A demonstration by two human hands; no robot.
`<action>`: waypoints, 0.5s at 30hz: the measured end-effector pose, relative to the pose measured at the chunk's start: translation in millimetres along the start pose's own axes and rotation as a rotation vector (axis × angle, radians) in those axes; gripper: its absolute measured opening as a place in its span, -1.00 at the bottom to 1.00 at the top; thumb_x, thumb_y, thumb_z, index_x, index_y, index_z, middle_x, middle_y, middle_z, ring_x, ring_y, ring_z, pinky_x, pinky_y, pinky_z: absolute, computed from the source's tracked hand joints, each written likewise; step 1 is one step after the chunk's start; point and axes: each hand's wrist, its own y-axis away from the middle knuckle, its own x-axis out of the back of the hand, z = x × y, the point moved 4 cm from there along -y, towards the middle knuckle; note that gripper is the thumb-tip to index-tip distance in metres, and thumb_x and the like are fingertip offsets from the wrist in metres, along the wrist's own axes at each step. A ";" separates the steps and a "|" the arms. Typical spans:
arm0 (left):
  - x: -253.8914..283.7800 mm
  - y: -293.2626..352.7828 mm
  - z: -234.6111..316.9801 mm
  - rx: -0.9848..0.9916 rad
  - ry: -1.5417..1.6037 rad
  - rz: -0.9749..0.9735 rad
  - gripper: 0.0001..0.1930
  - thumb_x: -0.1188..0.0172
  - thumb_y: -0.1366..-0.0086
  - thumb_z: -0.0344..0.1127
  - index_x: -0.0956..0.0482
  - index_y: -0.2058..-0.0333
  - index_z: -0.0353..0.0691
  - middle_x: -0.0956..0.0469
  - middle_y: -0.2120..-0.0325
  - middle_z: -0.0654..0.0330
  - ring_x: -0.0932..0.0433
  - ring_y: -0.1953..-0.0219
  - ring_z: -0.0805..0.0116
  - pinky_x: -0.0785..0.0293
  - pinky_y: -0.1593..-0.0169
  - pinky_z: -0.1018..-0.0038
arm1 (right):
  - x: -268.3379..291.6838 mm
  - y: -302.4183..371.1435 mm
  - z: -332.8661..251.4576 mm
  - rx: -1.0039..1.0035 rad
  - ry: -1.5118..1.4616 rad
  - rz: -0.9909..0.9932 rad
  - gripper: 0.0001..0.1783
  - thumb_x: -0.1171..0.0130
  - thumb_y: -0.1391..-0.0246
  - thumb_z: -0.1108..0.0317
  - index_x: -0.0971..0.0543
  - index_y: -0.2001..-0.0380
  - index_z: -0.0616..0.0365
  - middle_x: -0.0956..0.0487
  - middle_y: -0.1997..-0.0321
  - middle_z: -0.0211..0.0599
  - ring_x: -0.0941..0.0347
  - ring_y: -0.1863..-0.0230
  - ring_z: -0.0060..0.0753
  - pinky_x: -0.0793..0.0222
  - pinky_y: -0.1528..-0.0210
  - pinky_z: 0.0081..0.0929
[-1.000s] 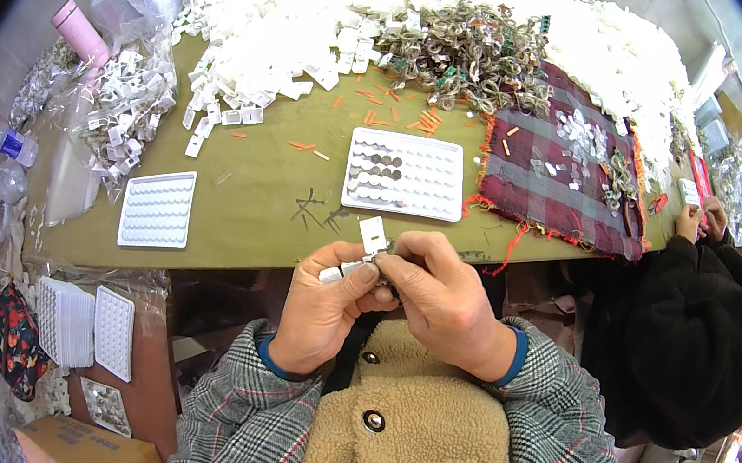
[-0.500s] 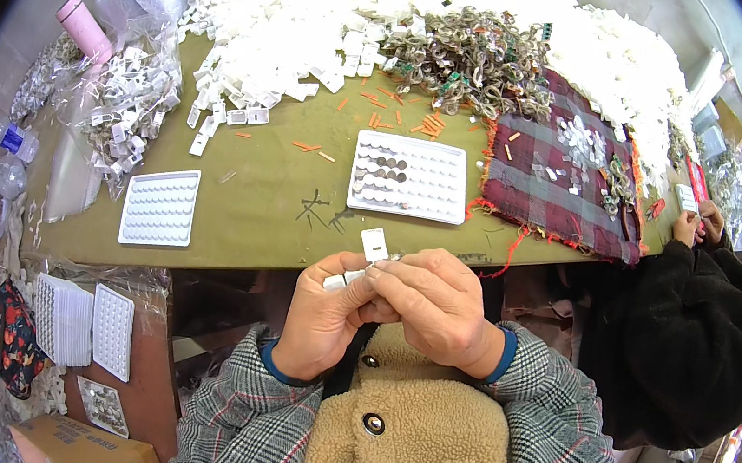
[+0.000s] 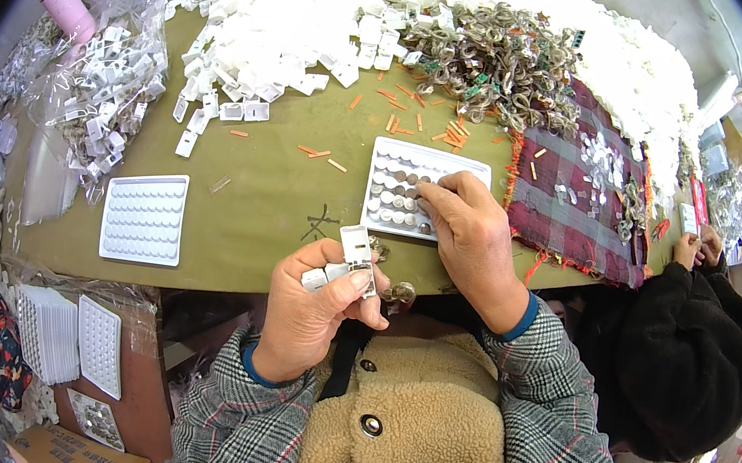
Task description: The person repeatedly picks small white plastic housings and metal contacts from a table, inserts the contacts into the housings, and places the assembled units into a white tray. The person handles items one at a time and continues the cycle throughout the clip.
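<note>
My left hand [image 3: 302, 316] is closed around small white plastic cases. One white case [image 3: 356, 245] stands up from between the thumb and fingers with its lid swung up, and another lies lower in the fingers. A coil of thin brownish wire [image 3: 398, 293] hangs beside these fingers. Over a white blister tray [image 3: 433, 150] with rows of round pockets, my right hand [image 3: 475, 240] reaches down with thumb and fingertips together. Round button cells [image 3: 387, 198] lie in some pockets, right by the fingertips. Whatever sits in that pinch is hidden.
A second white tray [image 3: 143, 218] lies to the left. Behind are heaped white cases [image 3: 265, 40], tangled wire coils [image 3: 506, 62] and scattered orange strips [image 3: 314, 152]. A plaid cloth [image 3: 572, 202] bears small clear pieces. At far right, a person's hands [image 3: 699, 247] work.
My right hand has left the case and moved up and right to the tray. The left hand keeps the cases, now slightly lower, with the wire coil showing. The view has shifted a little.
</note>
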 end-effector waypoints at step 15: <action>-20.7 18.7 -27.7 0.103 0.112 -0.039 -0.81 -0.15 -0.35 -0.50 -0.49 0.09 -0.41 -0.63 0.31 0.08 -0.67 0.33 0.33 -0.71 0.20 0.39 | 48.2 45.2 -65.3 -0.042 -0.444 0.070 -0.85 -0.25 0.05 0.62 -0.55 0.34 0.30 -0.53 0.42 -0.14 -0.52 0.41 -0.13 -0.45 0.37 -0.33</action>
